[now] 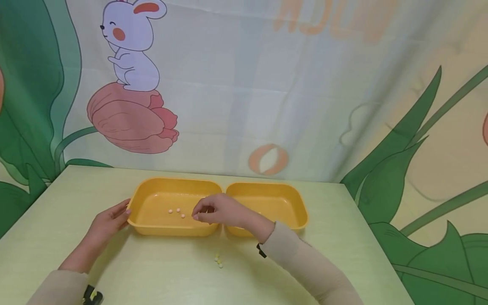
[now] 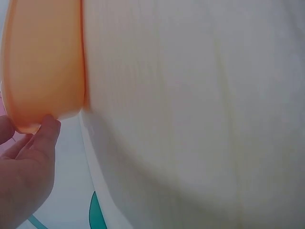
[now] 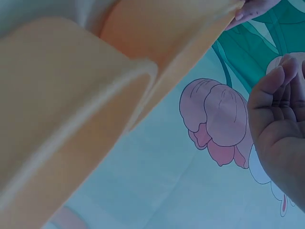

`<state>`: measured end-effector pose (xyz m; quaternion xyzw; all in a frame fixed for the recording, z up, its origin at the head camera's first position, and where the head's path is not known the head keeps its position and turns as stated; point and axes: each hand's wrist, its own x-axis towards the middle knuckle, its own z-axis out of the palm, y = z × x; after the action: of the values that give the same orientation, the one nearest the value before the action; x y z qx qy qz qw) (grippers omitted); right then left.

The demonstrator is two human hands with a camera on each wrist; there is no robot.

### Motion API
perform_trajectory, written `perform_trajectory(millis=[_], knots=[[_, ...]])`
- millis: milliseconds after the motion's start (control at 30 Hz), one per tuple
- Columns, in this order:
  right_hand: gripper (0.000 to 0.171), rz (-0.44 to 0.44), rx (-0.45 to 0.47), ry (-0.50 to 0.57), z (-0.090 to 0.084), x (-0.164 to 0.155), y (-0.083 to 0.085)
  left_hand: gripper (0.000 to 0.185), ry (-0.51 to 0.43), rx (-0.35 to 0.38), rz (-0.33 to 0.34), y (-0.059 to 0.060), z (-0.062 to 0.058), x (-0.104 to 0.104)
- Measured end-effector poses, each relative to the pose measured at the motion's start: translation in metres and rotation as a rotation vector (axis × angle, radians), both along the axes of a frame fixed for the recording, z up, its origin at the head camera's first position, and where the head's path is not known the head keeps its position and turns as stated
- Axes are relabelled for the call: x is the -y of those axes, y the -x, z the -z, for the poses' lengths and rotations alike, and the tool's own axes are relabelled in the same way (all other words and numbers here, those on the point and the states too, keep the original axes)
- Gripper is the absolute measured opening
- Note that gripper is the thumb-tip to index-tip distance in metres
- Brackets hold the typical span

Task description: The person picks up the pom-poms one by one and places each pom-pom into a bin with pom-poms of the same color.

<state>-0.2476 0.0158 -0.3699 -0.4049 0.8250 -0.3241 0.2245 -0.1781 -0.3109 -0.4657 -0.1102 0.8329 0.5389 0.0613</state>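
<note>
My left hand (image 1: 108, 224) grips the left end of a yellow tray (image 1: 152, 230), thumb at the rim and fingers against the outside wall. Three small pale pink beads (image 1: 178, 210) lie on that tray's floor. Over its right side hovers my right hand (image 1: 217, 209), palm down, fingers curled and thumb tip close to the index tip. The right wrist view shows the right hand (image 3: 281, 109) beside the trays; I cannot tell whether a bead sits between the fingertips. A second yellow tray (image 1: 282, 203) stands right alongside, partly hidden behind the right forearm.
Several tiny yellow and whitish beads (image 1: 218, 261) lie in a short row on the pale table (image 1: 171, 271) in front of the trays. A printed curtain (image 1: 213, 106) with a rabbit and flowers hangs behind the table's back edge. Black straps show at both wrists.
</note>
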Motion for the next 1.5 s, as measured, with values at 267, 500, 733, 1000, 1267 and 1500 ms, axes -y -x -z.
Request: perform_trajectory(millis=[267,500,733,1000,1267,1500], knots=[[0.018,-0.001,0.03,0.023,0.023,-0.027,-0.018,0.063,-0.019,0.016,0.003,0.0,-0.002,-0.002],[0.019,0.013,0.047,0.007,0.031,-0.042,-0.033,0.062,-0.027,0.039,-0.008,0.0,-0.005,-0.002],[0.016,0.033,0.021,-0.01,0.041,-0.051,-0.041,0.061,-0.012,0.033,-0.002,0.0,-0.005,-0.002],[0.011,0.072,0.058,-0.019,0.056,-0.061,-0.047,0.062,-0.016,0.024,-0.002,0.0,-0.004,-0.003],[0.01,0.11,0.144,-0.02,0.076,-0.065,-0.05,0.061,-0.004,0.013,0.002,0.0,-0.004,-0.002],[0.011,0.139,0.165,-0.024,0.085,-0.066,-0.051,0.062,0.0,0.014,0.0,0.0,-0.003,-0.002]])
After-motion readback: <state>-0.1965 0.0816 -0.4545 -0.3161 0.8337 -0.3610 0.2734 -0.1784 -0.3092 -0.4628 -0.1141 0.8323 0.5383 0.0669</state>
